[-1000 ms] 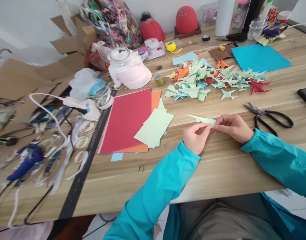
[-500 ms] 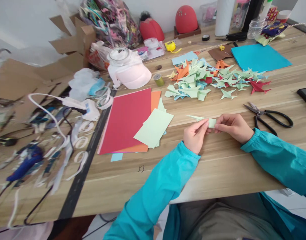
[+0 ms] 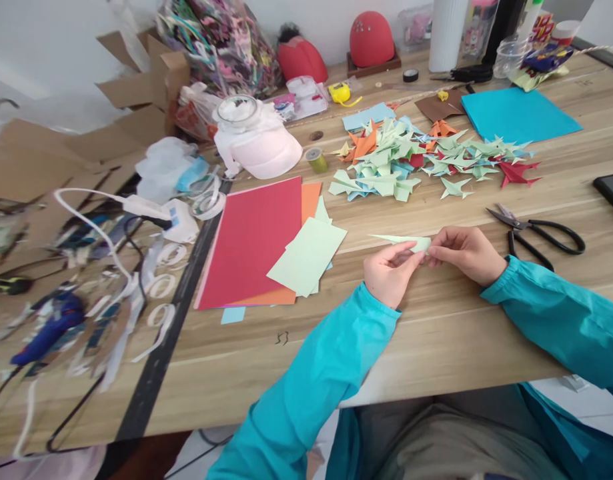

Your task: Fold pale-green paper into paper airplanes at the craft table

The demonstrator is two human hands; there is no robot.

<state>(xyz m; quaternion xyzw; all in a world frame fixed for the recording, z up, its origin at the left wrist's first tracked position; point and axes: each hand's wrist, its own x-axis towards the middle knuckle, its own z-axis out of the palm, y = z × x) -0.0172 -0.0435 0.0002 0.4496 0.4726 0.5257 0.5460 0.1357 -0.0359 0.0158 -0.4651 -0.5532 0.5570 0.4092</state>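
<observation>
Both my hands hold one folded piece of pale green paper (image 3: pixel 419 244), narrow and with a long point toward the left. My left hand (image 3: pixel 390 272) pinches it from below near the middle. At its right end, my right hand (image 3: pixel 463 252) grips it between thumb and fingers; part of the paper is hidden there. Scissors with black handles (image 3: pixel 535 230) lie to the right of my right hand. To the left of my left hand are pale green paper sheets (image 3: pixel 307 257), on top of a red sheet (image 3: pixel 259 240) and an orange one.
Folded paper pieces in green, orange, red and blue (image 3: pixel 386 157) are heaped beyond my hands. A blue sheet (image 3: pixel 521 115) lies behind them at right. A spool (image 3: pixel 316 159) and a pink cap (image 3: pixel 266 150) stand back left. A blue glue gun (image 3: pixel 51 327) and cables lie far left.
My left fingers have shifted slightly along the green paper, which now looks narrower and more closed at its right end. My right hand stays nearly in place.
</observation>
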